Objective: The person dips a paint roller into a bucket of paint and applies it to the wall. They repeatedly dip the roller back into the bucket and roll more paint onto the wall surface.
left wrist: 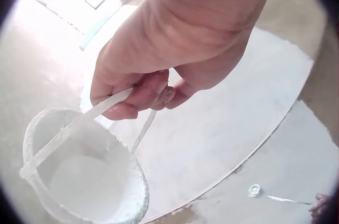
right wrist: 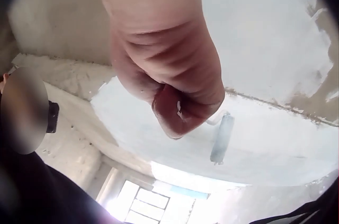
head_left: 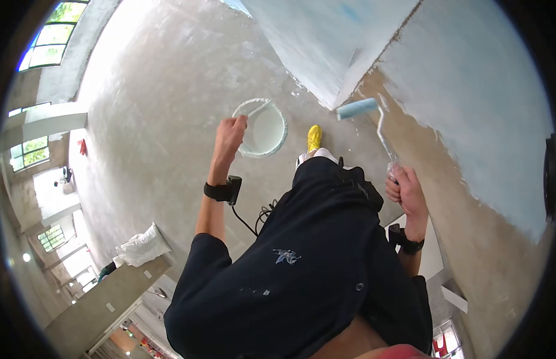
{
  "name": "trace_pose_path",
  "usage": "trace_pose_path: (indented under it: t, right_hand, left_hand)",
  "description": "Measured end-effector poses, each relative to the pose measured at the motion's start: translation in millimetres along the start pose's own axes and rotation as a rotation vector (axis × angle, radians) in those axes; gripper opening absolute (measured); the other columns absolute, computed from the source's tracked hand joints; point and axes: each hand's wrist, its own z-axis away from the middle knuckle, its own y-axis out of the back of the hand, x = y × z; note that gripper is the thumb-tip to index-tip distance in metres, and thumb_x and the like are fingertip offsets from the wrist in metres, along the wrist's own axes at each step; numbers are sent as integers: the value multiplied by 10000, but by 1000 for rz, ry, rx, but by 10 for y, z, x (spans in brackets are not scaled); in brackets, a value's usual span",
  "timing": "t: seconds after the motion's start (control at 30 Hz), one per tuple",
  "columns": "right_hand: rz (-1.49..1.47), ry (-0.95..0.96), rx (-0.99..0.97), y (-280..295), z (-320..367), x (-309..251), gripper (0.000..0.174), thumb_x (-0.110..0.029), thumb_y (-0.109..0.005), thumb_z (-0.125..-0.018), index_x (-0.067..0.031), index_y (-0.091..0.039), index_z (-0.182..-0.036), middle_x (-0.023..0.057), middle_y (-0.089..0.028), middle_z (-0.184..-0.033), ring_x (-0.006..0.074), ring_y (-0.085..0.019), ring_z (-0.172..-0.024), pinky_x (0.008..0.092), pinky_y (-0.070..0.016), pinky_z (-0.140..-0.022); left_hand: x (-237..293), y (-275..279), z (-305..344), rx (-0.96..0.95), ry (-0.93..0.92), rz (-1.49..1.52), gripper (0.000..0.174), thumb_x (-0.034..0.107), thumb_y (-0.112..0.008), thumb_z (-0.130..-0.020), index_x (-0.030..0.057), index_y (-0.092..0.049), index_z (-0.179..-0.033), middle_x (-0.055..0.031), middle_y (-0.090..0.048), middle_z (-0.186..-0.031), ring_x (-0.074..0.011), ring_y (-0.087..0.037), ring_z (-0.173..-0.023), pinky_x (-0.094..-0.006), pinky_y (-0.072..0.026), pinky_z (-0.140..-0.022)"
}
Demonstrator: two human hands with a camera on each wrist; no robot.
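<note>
My left hand (head_left: 230, 139) grips the handle of a white bucket (head_left: 283, 133), which hangs below it. In the left wrist view the fingers of the left hand (left wrist: 153, 65) curl round the flat handle (left wrist: 79, 131), and pale paint (left wrist: 87, 187) lies inside the bucket. At the right, my right hand (head_left: 408, 190) holds a paint roller by its grip, with the light-blue roller sleeve (head_left: 357, 109) pointing away toward the wall's corner. The right wrist view shows the right hand (right wrist: 169, 81) closed, its grip hidden, with the roller sleeve (right wrist: 222, 138) beyond it.
A partly painted wall (head_left: 469, 90) with a bare strip along its bottom stands close on the right, meeting another pale wall (head_left: 326, 48) at a corner. A yellow shoe (head_left: 314, 137) is on the floor (head_left: 164, 107). A white sack (head_left: 143, 244) lies at the lower left.
</note>
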Motion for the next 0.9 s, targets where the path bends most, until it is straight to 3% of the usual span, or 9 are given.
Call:
trace_pose_path:
  t: [0.03, 0.27, 0.33, 0.43, 0.67, 0.73, 0.83, 0.9]
  right_hand:
    - [39, 0, -95, -60, 37, -30, 302, -270, -405, -945, -100, -384, -697, -64, -253, -521, 22, -221, -411, 207, -159, -373]
    - [150, -23, -430, -426, 328, -105, 321, -260, -393, -952, -104, -378, -671, -74, -255, -535, 19, -229, -438, 197, -175, -389]
    - [161, -39, -446, -505, 404, -112, 324, -265, -391, -952, -105, -379, -671, -76, -257, -536, 18, -228, -439, 197, -176, -389]
    - [181, -58, -458, -635, 505, -108, 327, -276, -388, -953, -108, -380, -672, -81, -257, -538, 15, -226, -438, 198, -178, -389]
    - [197, -42, -454, -864, 544, -206, 334, -271, -378, -954, -114, -364, -660, -80, -244, -533, 18, -215, -432, 199, -170, -384]
    - [209, -40, -433, -921, 528, -198, 339, -274, -381, -954, -115, -362, -654, -81, -242, -534, 18, -217, -431, 200, -172, -383]
    - [245, -32, -402, -989, 493, -201, 347, -278, -390, -951, -116, -359, -646, -82, -239, -534, 18, -221, -431, 201, -175, -382]
    - [251, -25, -389, -1005, 483, -186, 351, -280, -397, -950, -117, -358, -642, -82, -238, -534, 17, -222, -432, 202, -177, -381]
  left_hand:
    - [121, 6, 72, -42, -35, -14, 333, 240, -466, -838, 47, -457, -567, 34, -357, -504, -75, -341, -447, -254, -289, -447]
    - [868, 17, 600, -132, -186, -50, 324, 225, -436, -827, 51, -421, -554, 31, -331, -498, -72, -303, -444, -264, -253, -437]
    - [1036, -11, 723, -41, -242, -235, 334, 230, -449, -777, -43, -451, -584, -58, -358, -480, -118, -357, -479, -319, -300, -460]
    - [1261, -36, 968, 25, -297, -287, 337, 228, -452, -777, -62, -457, -605, -90, -370, -481, -127, -368, -479, -333, -317, -469]
    - [1414, -58, 1096, -43, -347, -314, 336, 225, -457, -771, -69, -462, -608, -95, -380, -475, -131, -373, -475, -340, -322, -471]
    - [1413, -78, 1092, -54, -349, -236, 338, 251, -457, -796, 25, -410, -550, 23, -304, -490, -71, -289, -465, -291, -229, -445]
    - [1464, -43, 1071, -90, -314, -215, 309, 203, -452, -761, -50, -436, -584, -48, -345, -477, -117, -330, -471, -317, -288, -450]
    - [1512, -26, 1105, -116, -305, -175, 301, 200, -448, -761, -32, -425, -570, -29, -324, -480, -105, -311, -472, -307, -267, -444]
